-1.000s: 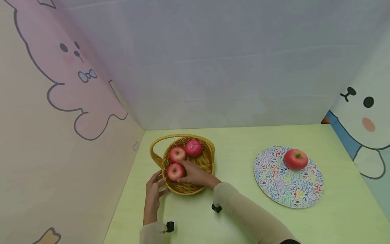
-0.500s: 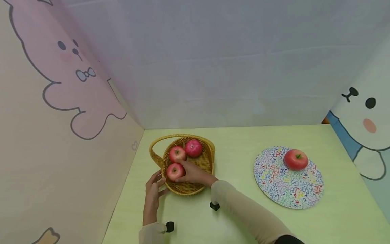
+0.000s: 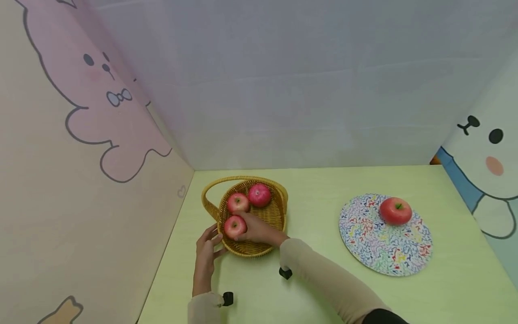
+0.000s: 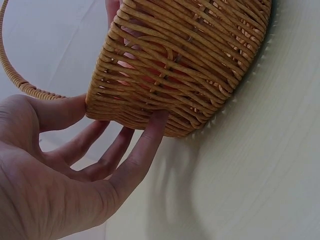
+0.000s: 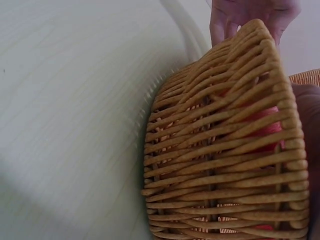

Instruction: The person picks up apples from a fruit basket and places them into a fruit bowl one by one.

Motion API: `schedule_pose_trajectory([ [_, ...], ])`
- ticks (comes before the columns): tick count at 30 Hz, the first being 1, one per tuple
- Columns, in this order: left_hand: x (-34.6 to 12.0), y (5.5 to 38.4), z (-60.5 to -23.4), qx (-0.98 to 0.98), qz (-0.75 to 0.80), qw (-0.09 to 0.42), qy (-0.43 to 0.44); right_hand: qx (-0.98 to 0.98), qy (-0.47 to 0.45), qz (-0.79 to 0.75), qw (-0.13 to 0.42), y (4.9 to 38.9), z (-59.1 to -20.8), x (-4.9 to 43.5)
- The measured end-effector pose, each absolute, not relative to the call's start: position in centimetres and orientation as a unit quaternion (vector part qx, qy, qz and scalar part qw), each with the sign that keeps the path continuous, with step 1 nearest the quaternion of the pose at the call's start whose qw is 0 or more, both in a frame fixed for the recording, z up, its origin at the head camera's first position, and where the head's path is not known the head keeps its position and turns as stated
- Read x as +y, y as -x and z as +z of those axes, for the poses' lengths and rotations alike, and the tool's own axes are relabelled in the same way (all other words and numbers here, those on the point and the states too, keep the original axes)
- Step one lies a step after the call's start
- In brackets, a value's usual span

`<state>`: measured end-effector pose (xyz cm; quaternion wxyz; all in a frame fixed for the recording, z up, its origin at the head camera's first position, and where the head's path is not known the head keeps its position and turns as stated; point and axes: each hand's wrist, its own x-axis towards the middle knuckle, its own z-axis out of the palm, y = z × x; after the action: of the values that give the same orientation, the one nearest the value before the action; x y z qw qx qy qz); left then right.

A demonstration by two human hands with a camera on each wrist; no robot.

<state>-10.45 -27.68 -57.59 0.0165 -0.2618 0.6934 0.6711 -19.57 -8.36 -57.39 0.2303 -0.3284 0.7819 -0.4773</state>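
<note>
A brown wicker basket (image 3: 275, 216) with an arched handle stands at the left of the table. My right hand (image 3: 259, 229) reaches into it, thumb and fingers round a pink-red apple (image 3: 234, 226) near the front left rim. Behind that lie another apple (image 3: 237, 203) and a darker pink round fruit (image 3: 259, 195). Outside, on the left, my left hand (image 3: 205, 252) holds the basket's edge. In the left wrist view its thumb meets the rim, while a fingertip (image 4: 159, 120) touches the woven wall. The right wrist view has the basket hiding most of the fruit.
A round speckled board (image 3: 376, 243) lies on the right of the pale table (image 3: 307, 198), bearing a red fruit (image 3: 395, 211) with a green stem. A white back wall (image 3: 299, 112) and printed side walls enclose the table. Small black blocks show at both wrists.
</note>
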Motion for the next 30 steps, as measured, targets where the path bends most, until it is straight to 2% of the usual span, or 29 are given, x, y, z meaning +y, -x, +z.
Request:
schedule_pose_trajectory([
  [13,-27.6,10.2,-57.3,0.687,0.678,0.017,0.259,0.781,0.336,-0.482,0.211,19.2,-57.1,-8.0],
  [30,-27.7,10.2,-57.6,0.682,0.686,0.013,0.253,0.792,0.298,-0.500,0.185,19.0,-56.0,-5.6],
])
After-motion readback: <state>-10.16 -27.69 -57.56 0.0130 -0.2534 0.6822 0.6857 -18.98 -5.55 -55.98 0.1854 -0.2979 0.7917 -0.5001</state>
